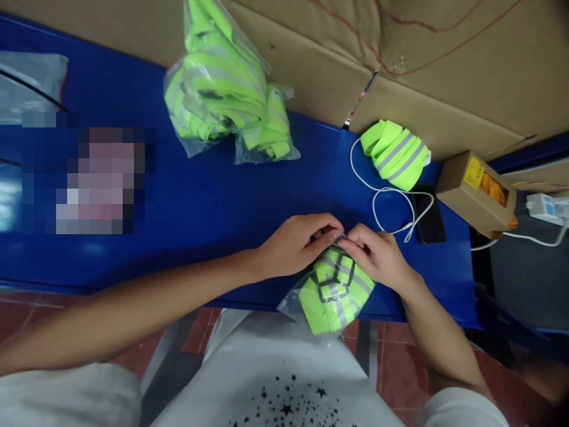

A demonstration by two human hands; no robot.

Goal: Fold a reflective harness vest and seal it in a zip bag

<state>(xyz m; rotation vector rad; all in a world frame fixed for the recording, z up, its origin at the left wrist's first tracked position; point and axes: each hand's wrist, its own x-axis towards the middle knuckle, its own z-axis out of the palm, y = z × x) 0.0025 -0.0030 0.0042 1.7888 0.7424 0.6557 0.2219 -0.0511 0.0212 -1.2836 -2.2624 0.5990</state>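
My left hand and my right hand meet at the top edge of a small clear plastic bag, fingers pinched on its opening. Inside the bag is a folded neon-green reflective strap with grey stripes and a black buckle. The bag lies at the near edge of the blue table, partly hanging over it. A loose folded green reflective strap lies farther right on the table.
Several bagged green straps are piled at the back against flattened cardboard. A black phone with a white cable, a small cardboard box and a white charger sit at the right. Clear plastic lies far left.
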